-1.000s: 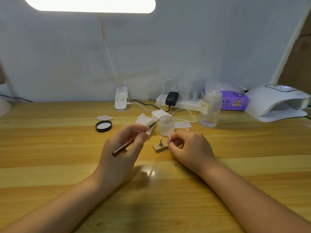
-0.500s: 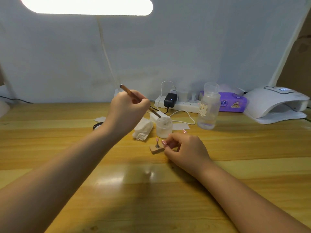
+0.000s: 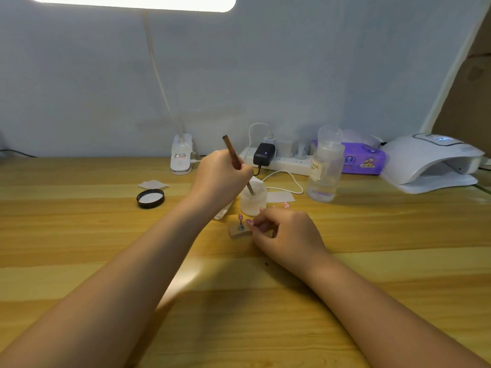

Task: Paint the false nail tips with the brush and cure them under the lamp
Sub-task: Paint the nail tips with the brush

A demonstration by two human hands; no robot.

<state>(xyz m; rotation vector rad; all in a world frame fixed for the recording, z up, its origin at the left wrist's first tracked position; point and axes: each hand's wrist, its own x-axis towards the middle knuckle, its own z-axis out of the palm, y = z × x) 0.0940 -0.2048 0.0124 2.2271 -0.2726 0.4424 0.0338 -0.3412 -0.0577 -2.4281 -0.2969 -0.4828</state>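
Observation:
My left hand (image 3: 221,179) grips a brown-handled brush (image 3: 233,155), tilted with its tip dipped into a small frosted jar (image 3: 253,199) at the table's middle. In front of the jar a small wooden block (image 3: 237,231) carries a metal post with a pink false nail tip (image 3: 240,217) on top. My right hand (image 3: 287,233) rests on the table with its fingers curled around the block's right end, pinching it. The white nail curing lamp (image 3: 430,162) stands at the far right, its opening facing me.
A black jar lid (image 3: 150,198) and a white pad (image 3: 153,184) lie to the left. A clear liquid bottle (image 3: 324,168), a power strip (image 3: 281,162) with plugs and a white cable, a purple wipes pack (image 3: 362,159) and a desk-lamp clamp (image 3: 181,158) line the back.
My left hand rose from beside the block, swung the brush upright, then lowered its tip into the frosted jar. My right hand stayed on the block.

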